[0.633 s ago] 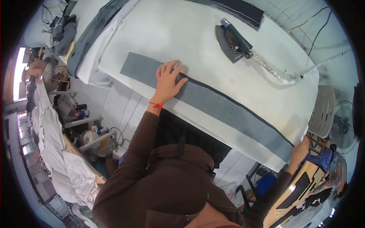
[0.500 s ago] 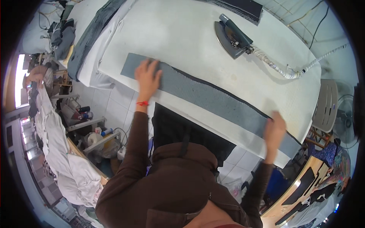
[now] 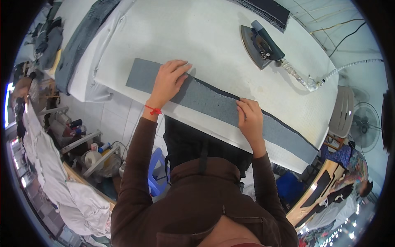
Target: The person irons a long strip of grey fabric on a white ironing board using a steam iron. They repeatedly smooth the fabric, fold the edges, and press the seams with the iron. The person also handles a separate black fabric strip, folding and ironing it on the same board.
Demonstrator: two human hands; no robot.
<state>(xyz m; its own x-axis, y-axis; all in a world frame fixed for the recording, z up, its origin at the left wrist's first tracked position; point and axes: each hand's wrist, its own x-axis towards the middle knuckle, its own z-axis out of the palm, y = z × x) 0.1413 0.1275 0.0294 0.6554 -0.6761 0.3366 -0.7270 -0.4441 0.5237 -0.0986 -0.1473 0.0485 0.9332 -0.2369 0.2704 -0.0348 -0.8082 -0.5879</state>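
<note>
A long grey fabric strip [image 3: 210, 100] with a dark upper edge lies slantwise along the near side of a white padded table [image 3: 205, 39]. My left hand [image 3: 168, 80], a red string bracelet at its wrist, rests over the strip's left part. Its fingers are bent and apart from the thumb, with the tips near the upper edge. Right of the strip's middle, my right hand [image 3: 251, 119] has its fingers drawn together on the dark edge. What lies under its fingertips is hidden. Farther back on the table sits an iron [image 3: 262, 44], apart from both hands.
A wrapped hose [image 3: 294, 74] runs from the iron toward the right wall. Dark folded fabric [image 3: 269, 12] lies at the far edge, and grey garments [image 3: 84, 43] at the left. A plastic chair [image 3: 342, 111] and a fan [image 3: 364, 126] stand right; a blue stool [image 3: 157, 171] is below.
My right hand has moved left along the strip, from near its right end to just right of the middle. My left hand has shifted slightly right, its fingers now at the upper edge.
</note>
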